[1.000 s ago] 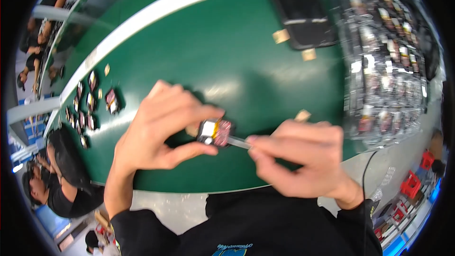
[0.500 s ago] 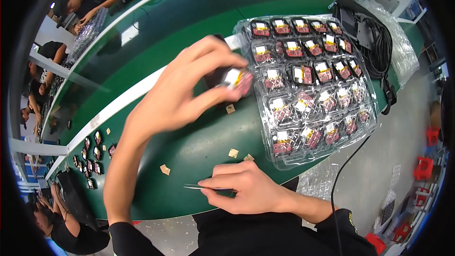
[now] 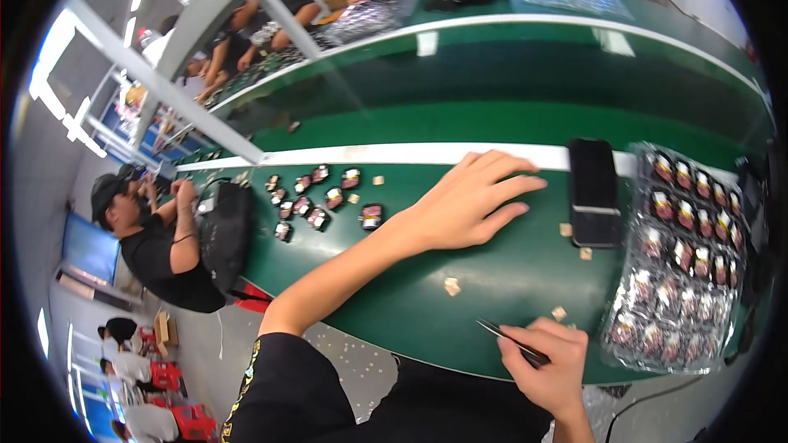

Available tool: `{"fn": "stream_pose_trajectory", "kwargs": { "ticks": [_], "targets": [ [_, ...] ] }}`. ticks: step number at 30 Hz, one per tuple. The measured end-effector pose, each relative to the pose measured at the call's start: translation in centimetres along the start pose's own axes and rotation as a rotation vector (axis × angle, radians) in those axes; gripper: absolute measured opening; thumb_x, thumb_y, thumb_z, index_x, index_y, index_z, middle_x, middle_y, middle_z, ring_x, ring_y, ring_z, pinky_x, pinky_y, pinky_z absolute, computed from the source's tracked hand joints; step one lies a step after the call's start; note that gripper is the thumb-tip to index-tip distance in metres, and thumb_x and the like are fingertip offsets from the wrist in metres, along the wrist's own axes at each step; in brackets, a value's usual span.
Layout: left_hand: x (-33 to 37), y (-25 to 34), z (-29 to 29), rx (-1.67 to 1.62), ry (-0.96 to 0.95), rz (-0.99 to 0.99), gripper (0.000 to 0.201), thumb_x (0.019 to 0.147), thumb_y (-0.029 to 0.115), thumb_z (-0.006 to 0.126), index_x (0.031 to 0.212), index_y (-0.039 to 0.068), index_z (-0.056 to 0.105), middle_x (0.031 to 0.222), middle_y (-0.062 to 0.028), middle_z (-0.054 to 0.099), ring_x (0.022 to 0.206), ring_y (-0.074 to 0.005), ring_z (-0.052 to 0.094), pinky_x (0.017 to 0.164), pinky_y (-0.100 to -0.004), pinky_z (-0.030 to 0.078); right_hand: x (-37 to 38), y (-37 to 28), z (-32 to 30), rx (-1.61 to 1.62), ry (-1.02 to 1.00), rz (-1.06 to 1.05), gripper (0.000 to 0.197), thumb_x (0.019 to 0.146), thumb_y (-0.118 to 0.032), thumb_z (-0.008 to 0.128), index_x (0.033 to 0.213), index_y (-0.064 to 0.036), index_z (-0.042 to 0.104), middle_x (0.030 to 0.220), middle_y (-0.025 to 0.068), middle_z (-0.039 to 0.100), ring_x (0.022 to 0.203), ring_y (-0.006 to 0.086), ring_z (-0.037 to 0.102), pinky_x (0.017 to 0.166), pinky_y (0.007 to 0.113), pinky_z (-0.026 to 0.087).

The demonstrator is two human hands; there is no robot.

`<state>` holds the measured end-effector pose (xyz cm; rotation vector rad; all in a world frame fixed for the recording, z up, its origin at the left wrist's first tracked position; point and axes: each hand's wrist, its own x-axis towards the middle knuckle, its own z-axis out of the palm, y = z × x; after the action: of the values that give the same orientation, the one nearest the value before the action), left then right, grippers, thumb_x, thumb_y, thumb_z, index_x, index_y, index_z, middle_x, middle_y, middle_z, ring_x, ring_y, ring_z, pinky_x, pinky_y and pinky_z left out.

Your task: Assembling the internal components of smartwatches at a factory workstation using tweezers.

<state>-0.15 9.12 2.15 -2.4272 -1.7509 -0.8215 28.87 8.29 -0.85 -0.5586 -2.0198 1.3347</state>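
Observation:
My left hand point(image 3: 469, 207) hovers over the middle of the green bench point(image 3: 394, 279), fingers apart with nothing in them. Lower right, my right hand point(image 3: 548, 353) grips dark tweezers point(image 3: 532, 353), their thin tips pointing up and left. To the right lies a clear blister tray point(image 3: 616, 344) filled with rows of small black-cased electronic modules carrying white and yellow labels. A single small module point(image 3: 371, 216) rests on the bench left of my left hand. Beyond it several similar modules point(image 3: 302, 207) lie in a loose group.
A black phone-like slab point(image 3: 593, 176) lies between my left hand and the tray. Small tan squares point(image 3: 452, 285) are scattered about. A white rail point(image 3: 369, 154) runs along the bench's back. A co-worker point(image 3: 164, 238) sits at far left beside a black bag point(image 3: 226, 230).
The small module my left hand held beside the tray has left that hand, which is now empty and further left. The view has turned left; the right hand keeps the tweezers.

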Motion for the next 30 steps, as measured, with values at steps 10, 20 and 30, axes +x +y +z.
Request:
{"fn": "stream_pose_trajectory", "kwargs": {
  "ticks": [10, 20, 30],
  "targets": [
    [-16.9, -5.1, -10.3, 0.405, -0.091, -0.71, 0.033, 0.099, 0.032, 0.079, 0.121, 0.007, 0.079, 0.12, -0.0075, 0.074, 0.115, -0.0307, 0.066, 0.099, -0.0455, 0.05, -0.1, -1.9, -0.4, -0.042, -0.14, -0.036, 0.011, 0.096, 0.0, 0.081, 0.106, 0.0047, 0.081, 0.074, 0.0062, 0.062, 0.061, 0.0099, 0.052, 0.057, 0.027, 0.041],
    [-16.7, -7.5, -10.4, 0.272, -0.049, -0.638, 0.036, 0.099, 0.023, 0.079, 0.13, 0.005, 0.073, 0.123, -0.0124, 0.071, 0.119, -0.0351, 0.066, 0.104, -0.0449, 0.054, 0.4, -1.8, -0.2, -0.097, -0.13, -0.021, 0.011, 0.098, -0.002, 0.081, 0.106, 0.0057, 0.08, 0.076, 0.0046, 0.063, 0.063, 0.0088, 0.05, 0.058, 0.027, 0.039],
    [-7.4, 1.9, -0.4, 0.024, -0.051, -0.036, 0.039, 0.094, 0.038, 0.082, 0.111, 0.005, 0.067, 0.111, -0.0092, 0.06, 0.105, -0.0297, 0.062, 0.085, -0.0418, 0.054, 0.7, -1.9, -0.5, -0.15, -0.163, -0.008, 0.013, 0.101, -0.004, 0.079, 0.108, 0.0063, 0.078, 0.077, 0.006, 0.062, 0.063, 0.0101, 0.05, 0.059, 0.029, 0.041]
  ]
}}
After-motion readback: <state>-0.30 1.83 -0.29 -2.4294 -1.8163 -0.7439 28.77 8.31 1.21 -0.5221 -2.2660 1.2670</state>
